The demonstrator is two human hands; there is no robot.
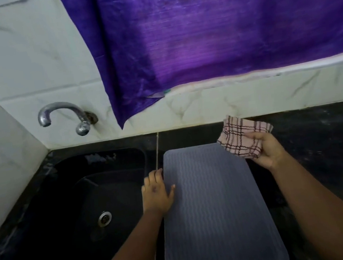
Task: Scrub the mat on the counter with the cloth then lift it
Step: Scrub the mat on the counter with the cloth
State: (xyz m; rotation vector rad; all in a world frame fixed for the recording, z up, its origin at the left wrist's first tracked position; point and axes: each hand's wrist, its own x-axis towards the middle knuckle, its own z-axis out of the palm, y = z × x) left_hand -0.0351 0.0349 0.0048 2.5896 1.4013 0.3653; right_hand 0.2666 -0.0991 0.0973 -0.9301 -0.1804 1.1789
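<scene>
A grey ribbed mat (217, 206) lies flat on the black counter (325, 144), just right of the sink. My left hand (156, 192) rests at the mat's left edge, fingers spread, thumb on the mat's surface. My right hand (267, 150) is at the mat's far right corner, shut on a folded pink checked cloth (242, 140). The cloth is held a little above the corner, partly over the mat and partly over the counter.
A black sink (72, 208) with a metal drain (104, 217) lies to the left. A chrome tap (64, 116) sticks out of the white tiled wall (26, 61). A purple curtain (218, 32) hangs above the counter.
</scene>
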